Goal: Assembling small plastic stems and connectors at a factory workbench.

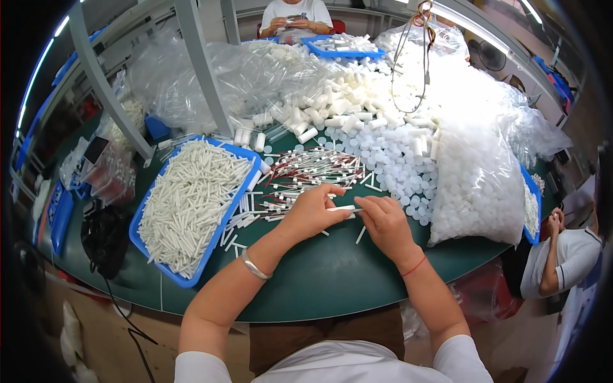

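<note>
Over the green table (300, 281), my left hand (313, 210) grips a small white tube (342, 208) between thumb and fingers. Close on its right, my right hand (385, 223) is closed in a pinch at the tube's end; what sits between those fingertips is too small to make out. Just beyond both hands lies a pile of thin red-and-white sticks (319, 167). Loose white sticks are scattered by my left hand, and one white stick (361, 235) lies below the right fingertips. Past my right hand spread many frosted round caps (399, 169).
A blue tray (145, 199) heaped with thin white sticks stands at left. At right, a see-through bag (479, 185) bulges with small white pieces. Thick white tubes (345, 105) pile up behind. A metal post (205, 70) rises at left, and cables (421, 57) hang. Other people sit opposite and at right.
</note>
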`<action>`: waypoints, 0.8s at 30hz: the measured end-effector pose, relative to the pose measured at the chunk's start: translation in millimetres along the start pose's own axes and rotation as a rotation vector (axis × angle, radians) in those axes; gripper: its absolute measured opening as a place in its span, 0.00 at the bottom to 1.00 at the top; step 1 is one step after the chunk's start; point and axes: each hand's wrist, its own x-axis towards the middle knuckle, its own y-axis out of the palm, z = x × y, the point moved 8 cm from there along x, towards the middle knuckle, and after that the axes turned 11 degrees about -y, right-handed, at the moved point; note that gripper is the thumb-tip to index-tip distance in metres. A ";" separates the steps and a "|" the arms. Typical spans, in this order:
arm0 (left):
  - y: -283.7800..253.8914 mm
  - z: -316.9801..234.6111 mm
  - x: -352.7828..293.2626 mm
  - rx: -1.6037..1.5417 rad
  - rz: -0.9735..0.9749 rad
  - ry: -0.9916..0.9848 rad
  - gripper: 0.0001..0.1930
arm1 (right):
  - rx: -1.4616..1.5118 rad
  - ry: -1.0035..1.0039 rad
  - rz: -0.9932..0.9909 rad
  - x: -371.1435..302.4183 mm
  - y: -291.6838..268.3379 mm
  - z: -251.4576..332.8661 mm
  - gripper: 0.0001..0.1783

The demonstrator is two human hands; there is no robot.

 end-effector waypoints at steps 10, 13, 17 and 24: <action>-25.6 -25.1 55.4 0.278 -0.063 0.014 0.20 | 0.168 0.089 -0.062 -2.5 0.2 -5.6 0.18; -102.2 -31.4 90.4 0.727 -0.649 0.172 0.13 | 0.193 0.154 -0.079 -0.1 -0.4 -5.3 0.17; -147.8 6.3 125.3 1.089 -0.784 0.124 0.10 | 0.200 0.140 -0.114 2.6 2.7 -3.4 0.16; -123.4 -10.4 89.8 0.666 -0.562 0.267 0.09 | 0.245 0.249 -0.169 -2.3 -7.4 -13.5 0.16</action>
